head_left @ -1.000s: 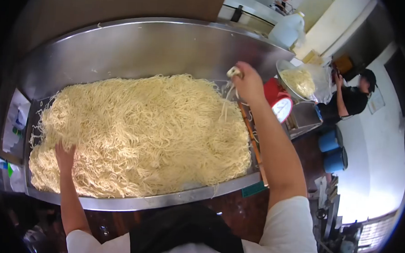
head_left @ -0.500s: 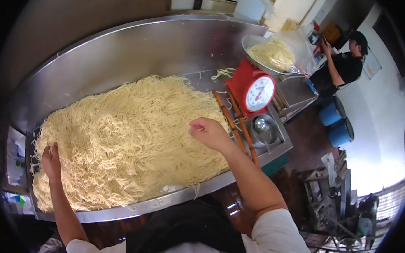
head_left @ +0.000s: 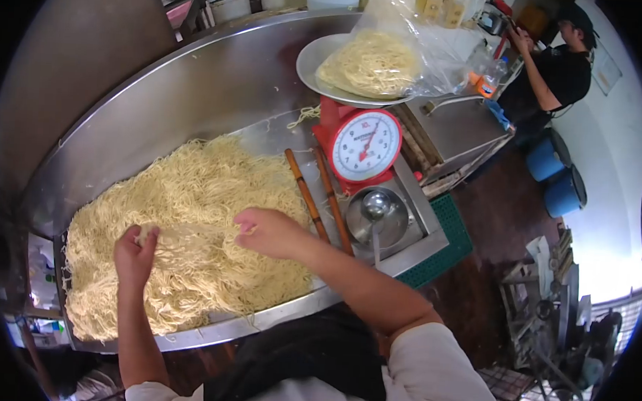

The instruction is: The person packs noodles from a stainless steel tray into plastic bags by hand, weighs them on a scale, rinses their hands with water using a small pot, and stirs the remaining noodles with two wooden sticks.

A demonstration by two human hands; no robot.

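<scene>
A wide heap of pale yellow noodles [head_left: 199, 195] covers much of the metal tray [head_left: 219, 67]. My left hand [head_left: 135, 255] is over the heap's left part, with a few strands pinched between thumb and fingers. On the right side of the heap, my right hand [head_left: 268, 232] is closed, and a bit of noodle shows at its fingertips. Loose strands stretch across the space between both hands.
Right of the heap lie two wooden sticks [head_left: 333, 201], and a metal bowl [head_left: 398, 236] holding a ladle [head_left: 375, 205]. A red dial scale [head_left: 366, 146] carries a pan [head_left: 309, 60] with bagged noodles [head_left: 373, 63]. Another person [head_left: 555, 78] stands far right, near blue bins [head_left: 566, 193].
My hands have come closer together over the heap, and strands now span between them. The view has turned right, so the scale and its noodle bag appear nearer the centre.
</scene>
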